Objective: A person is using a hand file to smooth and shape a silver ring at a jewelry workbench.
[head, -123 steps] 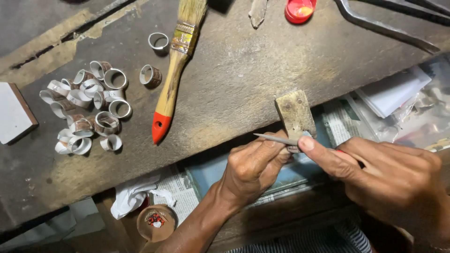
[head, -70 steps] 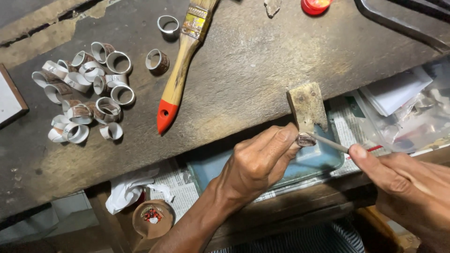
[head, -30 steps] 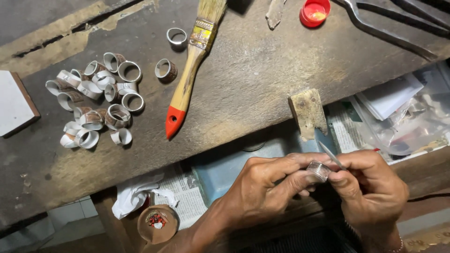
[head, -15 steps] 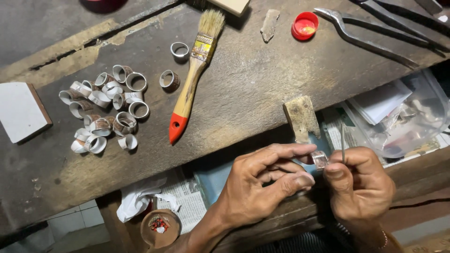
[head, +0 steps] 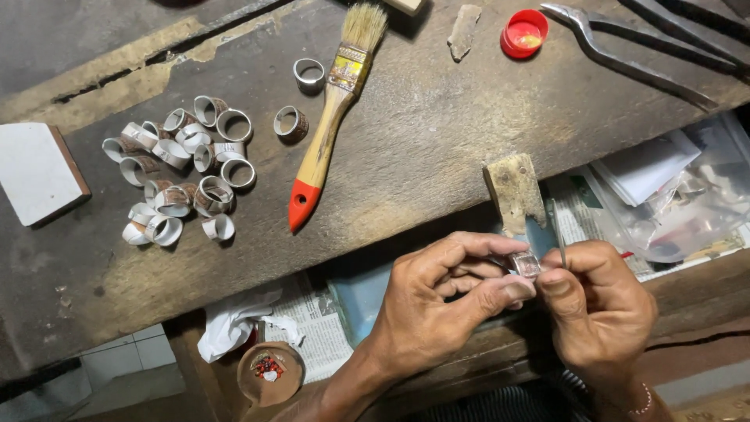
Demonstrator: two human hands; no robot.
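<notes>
1. a worn, dark wooden workbench (head: 437, 148) carries a heap of small silver metal rings (head: 181, 166) and a wooden-handled paintbrush with a red tip (head: 332, 117).
2. just below the bench's wooden peg (head: 514, 191), the left hand (head: 437, 305) and right hand (head: 601, 309) meet, both pinching one small silver ring (head: 526, 264).
3. the right hand also grips a thin metal tool (head: 559, 242).

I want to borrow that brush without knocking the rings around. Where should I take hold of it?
Grip the paintbrush by the bare wooden handle just above its red tip, coming from the bench's front edge. It lies flat, tip toward you, and the ring pile sits clear to its left.
</notes>
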